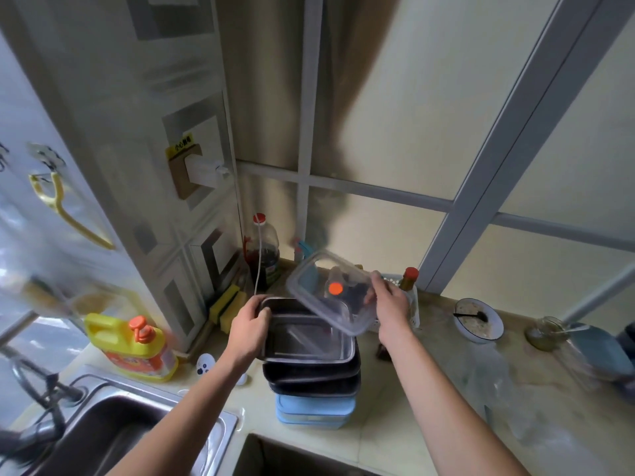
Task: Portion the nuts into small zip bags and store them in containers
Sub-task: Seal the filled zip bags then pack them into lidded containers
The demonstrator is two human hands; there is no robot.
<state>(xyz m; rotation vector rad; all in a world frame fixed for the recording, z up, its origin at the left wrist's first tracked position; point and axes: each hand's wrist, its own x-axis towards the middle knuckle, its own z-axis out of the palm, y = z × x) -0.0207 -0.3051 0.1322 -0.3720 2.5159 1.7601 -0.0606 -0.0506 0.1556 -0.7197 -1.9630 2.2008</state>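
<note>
A stack of containers stands on the counter: a steel container (307, 341) on top, dark ones under it, and a light blue container (314, 408) at the bottom. My left hand (250, 329) grips the steel container's left rim. My right hand (390, 304) holds a clear plastic lid (330, 292) by its right edge, tilted above the steel container's far side. Clear plastic bags (494, 383) lie on the counter to the right, blurred. No nuts are visible.
A steel sink (113, 431) lies at the lower left, with a yellow detergent bottle (132, 348) beside it. A dark sauce bottle (263, 252), sponges (228, 304), a white bowl (478, 319), a glass jar (546, 333) and a blue dish (599, 352) stand along the counter.
</note>
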